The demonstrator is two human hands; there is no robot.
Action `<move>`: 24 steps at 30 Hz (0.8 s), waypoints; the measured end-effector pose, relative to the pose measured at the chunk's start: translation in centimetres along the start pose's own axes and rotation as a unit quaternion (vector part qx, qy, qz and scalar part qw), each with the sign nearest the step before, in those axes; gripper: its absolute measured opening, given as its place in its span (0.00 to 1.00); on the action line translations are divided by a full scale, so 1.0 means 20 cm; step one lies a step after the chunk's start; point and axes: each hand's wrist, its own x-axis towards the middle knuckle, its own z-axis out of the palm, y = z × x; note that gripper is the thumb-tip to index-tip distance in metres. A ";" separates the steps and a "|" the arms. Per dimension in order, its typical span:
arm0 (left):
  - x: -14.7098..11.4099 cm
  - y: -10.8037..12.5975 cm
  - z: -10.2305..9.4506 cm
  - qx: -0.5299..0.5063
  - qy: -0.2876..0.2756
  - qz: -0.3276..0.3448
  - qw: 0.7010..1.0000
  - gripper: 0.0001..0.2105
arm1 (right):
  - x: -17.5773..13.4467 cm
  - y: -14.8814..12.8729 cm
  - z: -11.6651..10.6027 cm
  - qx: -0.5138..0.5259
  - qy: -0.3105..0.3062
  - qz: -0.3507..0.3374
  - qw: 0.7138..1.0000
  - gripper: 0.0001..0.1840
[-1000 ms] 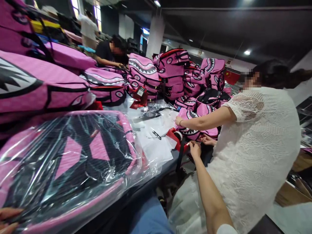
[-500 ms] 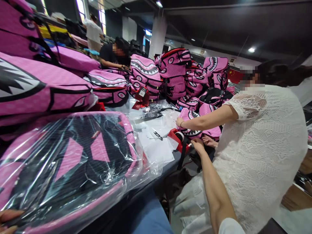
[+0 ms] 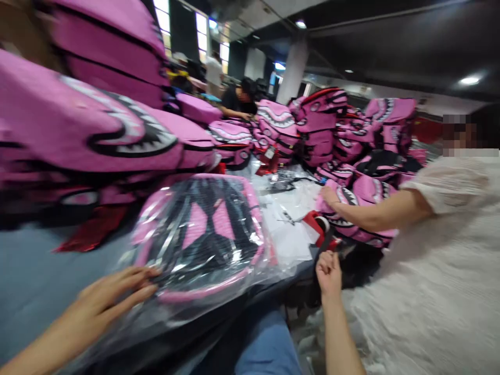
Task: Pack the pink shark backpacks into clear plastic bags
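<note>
A pink and black backpack (image 3: 203, 255) lies back side up inside a clear plastic bag (image 3: 269, 271) at the table's near edge. My left hand (image 3: 113, 297) is at the bag's left end, its thumb and fingers closing on the loose plastic. Just in front of the red tape dispenser (image 3: 318, 229), my right hand (image 3: 328, 268) is raised with its fingers pinched together. Whatever they may hold is too small and blurred to make out. A dark strap hangs beside that hand at the table edge.
Pink shark-mouth backpacks (image 3: 128, 125) are piled on the left and across the back. White paper sheets (image 3: 291, 237) with small snips (image 3: 288, 217) lie by the dispenser. A co-worker in white (image 3: 437, 260) stands close at right, one arm over a pink bag. Red film (image 3: 94, 229) lies left.
My view has swung left. My right hand has come away from the tape dispenser, toward me. My left hand shows more fully, still at the bag's left end.
</note>
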 end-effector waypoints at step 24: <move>-0.02 0.16 -0.04 -0.071 -0.064 -0.049 0.994 0.13 | -0.24 0.12 1.38 -0.555 -0.505 -0.250 0.611 0.11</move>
